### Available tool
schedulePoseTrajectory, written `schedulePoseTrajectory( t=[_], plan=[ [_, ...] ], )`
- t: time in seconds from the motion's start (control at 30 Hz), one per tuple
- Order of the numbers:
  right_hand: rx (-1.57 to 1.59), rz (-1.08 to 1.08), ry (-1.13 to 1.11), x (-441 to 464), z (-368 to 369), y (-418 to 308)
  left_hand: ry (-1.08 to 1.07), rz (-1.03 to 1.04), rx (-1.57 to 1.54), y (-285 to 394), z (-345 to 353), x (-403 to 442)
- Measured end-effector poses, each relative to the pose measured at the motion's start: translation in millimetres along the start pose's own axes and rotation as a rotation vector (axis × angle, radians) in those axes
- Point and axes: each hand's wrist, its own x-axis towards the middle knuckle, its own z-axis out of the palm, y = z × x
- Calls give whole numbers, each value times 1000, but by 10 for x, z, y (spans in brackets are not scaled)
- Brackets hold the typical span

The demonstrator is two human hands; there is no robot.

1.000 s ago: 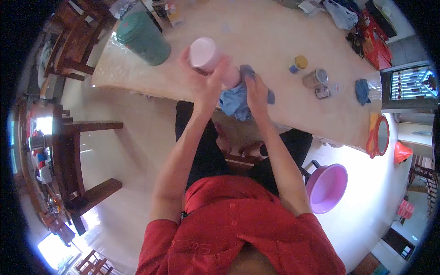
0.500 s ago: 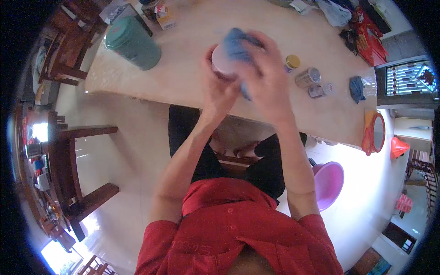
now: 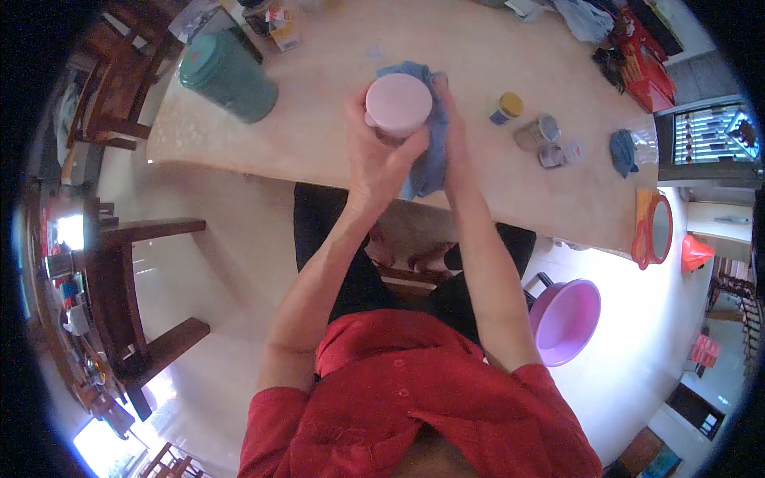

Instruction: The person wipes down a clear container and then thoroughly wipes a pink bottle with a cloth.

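Note:
A container with a pale pink round lid (image 3: 399, 103) is held above the near edge of the table, its lid facing up toward me. My left hand (image 3: 373, 151) wraps around its left and near side, the thumb across the front. Against the far and right side lies a blue cloth (image 3: 431, 163), hanging down below the container. My right hand (image 3: 453, 131) grips the cloth against the container's right side; most of its fingers are hidden behind the cloth. The container's body is mostly covered by hands and cloth.
On the table (image 3: 319, 103) stand a green canister (image 3: 231, 80) at left, and a yellow-lidded jar (image 3: 507, 108) and clear jars (image 3: 535, 133) at right. A crumpled blue cloth (image 3: 623, 153) and an orange-framed mirror (image 3: 655, 229) lie farther right. A pink basin (image 3: 567, 323) is below.
My right hand, with the blue cloth, has moved from over the lid down to the container's right side. The pink lid is now fully exposed.

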Motion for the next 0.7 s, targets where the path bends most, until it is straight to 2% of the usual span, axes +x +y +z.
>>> schedulePoseTrajectory(
  t=[0.07, 0.1, 0.17, 0.2, 0.27, 0.4, 0.47, 0.5, 0.57, 0.6, 0.67, 0.7],
  plan=[
    [-183, -132, 142, -82, 6, 176, 5, -3, -7, 24, 20, -15],
    [-179, -131, 143, -28, -76, 320, 3, -3, -4, 21, 26, -22],
    [25, -72, 72, 150, -356, 733, 7, -31, -74, 10, 58, -30],
    [24, -78, 77, 161, -562, 971, 1, -30, -78, 17, 71, -25],
    [-431, -259, 59, 147, -909, 1324, 9, -60, -94, 38, 57, -24],
    [-631, -281, 63, -164, -523, 946, -23, -3, -33, -27, -20, -3],
    [-676, -422, 190, -163, -454, 843, -109, -28, -91, -34, -56, 50],
    [-677, -421, 191, -161, -390, 686, -110, -30, -92, -23, -103, 76],
    [-627, -253, 100, -184, -299, 341, -267, -128, -132, 14, -206, 108],
    [-628, -248, 107, -180, -214, 193, -272, -136, -134, 29, -220, 130],
    [-357, -195, -18, -136, -73, -9, -328, -142, -173, 60, -239, 188],
    [-357, -196, -20, -114, -74, 0, -327, -141, -173, 40, -237, 189]
  ],
)
